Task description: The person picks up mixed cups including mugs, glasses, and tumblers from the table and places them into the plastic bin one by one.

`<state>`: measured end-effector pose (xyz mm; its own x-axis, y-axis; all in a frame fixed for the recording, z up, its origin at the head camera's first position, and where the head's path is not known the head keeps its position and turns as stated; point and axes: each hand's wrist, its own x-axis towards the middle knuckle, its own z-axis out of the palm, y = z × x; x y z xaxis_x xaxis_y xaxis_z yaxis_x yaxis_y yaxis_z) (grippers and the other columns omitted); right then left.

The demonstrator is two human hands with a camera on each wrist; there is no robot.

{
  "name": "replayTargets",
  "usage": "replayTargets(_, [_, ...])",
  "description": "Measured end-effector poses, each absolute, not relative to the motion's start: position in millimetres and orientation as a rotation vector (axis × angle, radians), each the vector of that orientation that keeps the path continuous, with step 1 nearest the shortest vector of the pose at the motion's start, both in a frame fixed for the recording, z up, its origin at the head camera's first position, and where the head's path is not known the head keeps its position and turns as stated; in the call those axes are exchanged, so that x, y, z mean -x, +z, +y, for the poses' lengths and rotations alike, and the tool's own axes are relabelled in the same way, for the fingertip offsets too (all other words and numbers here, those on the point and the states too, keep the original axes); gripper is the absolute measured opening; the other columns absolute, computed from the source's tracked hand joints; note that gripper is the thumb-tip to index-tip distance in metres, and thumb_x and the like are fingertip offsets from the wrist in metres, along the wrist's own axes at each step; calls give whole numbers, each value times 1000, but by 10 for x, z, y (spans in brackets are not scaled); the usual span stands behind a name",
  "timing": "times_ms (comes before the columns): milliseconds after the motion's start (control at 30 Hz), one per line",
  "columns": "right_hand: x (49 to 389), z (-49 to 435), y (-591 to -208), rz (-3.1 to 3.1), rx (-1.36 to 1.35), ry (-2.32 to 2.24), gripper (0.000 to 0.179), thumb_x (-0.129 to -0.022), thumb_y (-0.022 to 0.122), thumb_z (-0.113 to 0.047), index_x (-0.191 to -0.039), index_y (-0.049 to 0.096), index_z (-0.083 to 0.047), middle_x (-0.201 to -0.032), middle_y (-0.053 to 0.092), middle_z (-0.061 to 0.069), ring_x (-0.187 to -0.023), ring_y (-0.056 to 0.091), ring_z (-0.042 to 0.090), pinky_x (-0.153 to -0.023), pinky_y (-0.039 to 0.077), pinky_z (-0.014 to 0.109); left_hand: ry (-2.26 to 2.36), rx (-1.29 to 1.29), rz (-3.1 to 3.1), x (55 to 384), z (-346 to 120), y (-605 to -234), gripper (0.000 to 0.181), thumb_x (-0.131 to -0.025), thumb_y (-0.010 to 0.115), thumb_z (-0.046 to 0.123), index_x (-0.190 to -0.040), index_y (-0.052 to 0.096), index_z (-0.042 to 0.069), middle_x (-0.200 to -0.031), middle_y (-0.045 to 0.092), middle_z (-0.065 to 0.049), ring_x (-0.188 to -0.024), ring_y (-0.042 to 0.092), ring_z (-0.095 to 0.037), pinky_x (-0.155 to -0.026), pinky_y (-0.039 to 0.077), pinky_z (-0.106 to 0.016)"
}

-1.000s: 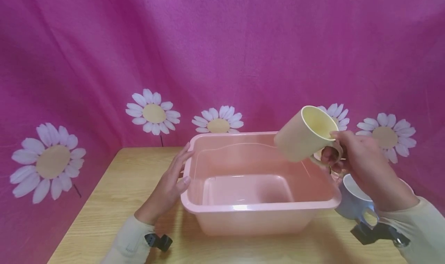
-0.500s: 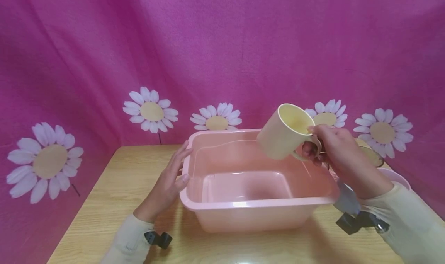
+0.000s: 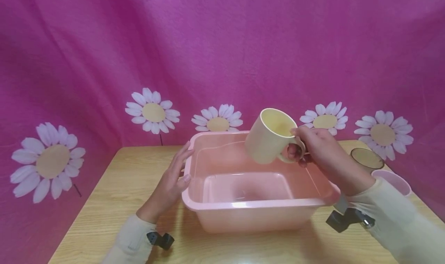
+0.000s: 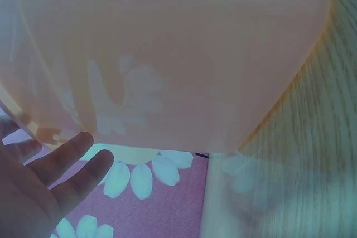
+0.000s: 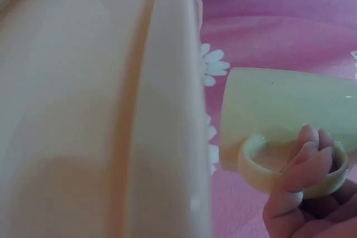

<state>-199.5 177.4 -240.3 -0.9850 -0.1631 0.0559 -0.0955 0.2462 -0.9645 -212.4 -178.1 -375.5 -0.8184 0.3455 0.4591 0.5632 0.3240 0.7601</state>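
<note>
A pale yellow mug [image 3: 265, 140] hangs tilted over the right half of a pink plastic basin [image 3: 257, 219]. My right hand [image 3: 321, 150] grips the mug by its handle. In the right wrist view the fingers [image 5: 307, 174] pass through the mug's handle [image 5: 259, 176]. The left hand [image 3: 170, 183] rests on the basin's left rim with its fingers fairly straight. Seen from the left wrist, those fingers [image 4: 70, 154] lie against the outside of the basin wall [image 4: 195, 71]. Nothing is visible inside the basin.
Right of the basin, a dark-rimmed, see-through round vessel [image 3: 367, 158] and a light pink cup [image 3: 392, 182] stand on the wooden table [image 3: 114, 194]. A bluish-grey item [image 3: 342, 204] is mostly hidden behind the right wrist. A magenta cloth [image 3: 243, 55] with daisies hangs behind.
My right hand has carried the yellow mug leftward, from the basin's right edge to further over its inside. The left hand stays on the rim. The vessels at the right have come into view.
</note>
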Motion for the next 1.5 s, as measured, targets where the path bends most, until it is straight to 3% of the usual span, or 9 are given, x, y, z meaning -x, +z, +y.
replayTargets(500, [2046,1493,-2469,2402,328,-1699,33,-98,39,-26,-90,54,2,-69,57,7,-64,53,14,-54,49,30,-1525,853,-2360,2121,-1793,-3742,61,-92,46,22,-150,29,19,-161,10,7,-131,44,-29,-95,49,-45])
replayTargets(833, [2086,1333,-2552,2470,308,-1676,33,-95,45,-20,-87,62,7,-66,63,12,-60,58,17,-51,55,36,-1532,850,-2373,2132,-1780,-3740,60,-92,45,22,-150,29,18,-161,10,8,-130,45,-30,-90,53,-39])
replayTargets(1200, [2119,1226,-2577,2368,308,-1568,37,-98,41,-31,-94,57,2,-76,57,12,-73,55,22,-65,55,37,-1497,818,-2387,2089,-1788,-3739,60,-92,45,25,-150,29,19,-161,11,7,-129,47,-29,-93,51,-42])
replayTargets(1500, [2143,1165,-2435,2386,388,-1498,38,-97,40,-33,-88,57,0,-78,56,15,-75,55,24,-68,54,39,-1474,807,-2397,2103,-1787,-3733,61,-92,45,26,-150,30,20,-161,11,9,-131,45,-28,-96,47,-49])
